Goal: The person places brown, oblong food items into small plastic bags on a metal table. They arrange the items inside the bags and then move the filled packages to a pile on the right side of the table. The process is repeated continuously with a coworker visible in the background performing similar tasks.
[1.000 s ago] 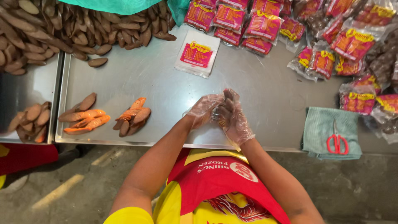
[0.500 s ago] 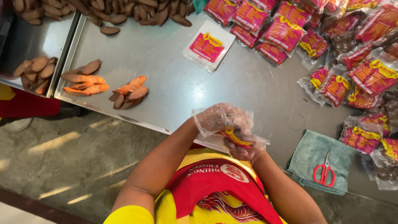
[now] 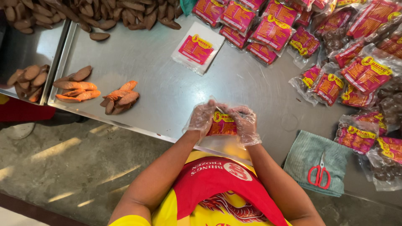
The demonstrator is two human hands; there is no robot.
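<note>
Both my hands wear thin clear plastic gloves and meet over the near edge of a steel table (image 3: 167, 83). My left hand (image 3: 202, 118) and my right hand (image 3: 244, 124) together hold an empty clear plastic bag (image 3: 222, 124) with a pink and yellow label, one hand on each side of it. A small heap of brown and orange flat slices (image 3: 120, 98) lies on the table left of my hands. A stack of empty labelled bags (image 3: 197, 47) rests further back.
Several filled pink-labelled packets (image 3: 364, 75) cover the right side of the table. Red-handled scissors (image 3: 319, 174) lie on a green cloth (image 3: 310, 152) at the right. More slices sit at the left (image 3: 75, 88), on a second tray (image 3: 27, 78), and piled along the far edge (image 3: 104, 12).
My hands moved from pressed together to holding the labelled bag spread between them. The view shifted so the table sits closer and more to the left.
</note>
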